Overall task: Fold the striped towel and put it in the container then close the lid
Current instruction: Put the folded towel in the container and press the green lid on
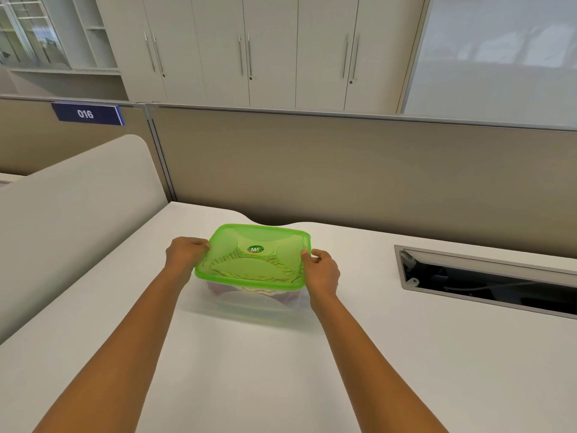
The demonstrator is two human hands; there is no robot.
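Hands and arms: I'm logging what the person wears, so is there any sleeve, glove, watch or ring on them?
None shows. The left hand and right hand are bare, without gloves, and both forearms are uncovered to the picture's bottom edge. No watch, band or ring shows.

Lid (253, 256): translucent bright green; round dark green and white sticker (255, 249) at centre. Container (249, 303) below it: clear, colourless walls. Towel (282, 297) seen through lid and walls: wavy stripes, brownish-red on pale cream. Desk (249, 370): plain white. Partition (343, 170), centre of frame: flat tan-beige. Sign (86, 114), upper left: dark blue, white digits "016". Cabinets (268, 48), top: off-white. Cable slot (487, 281), right: grey frame, black interior.
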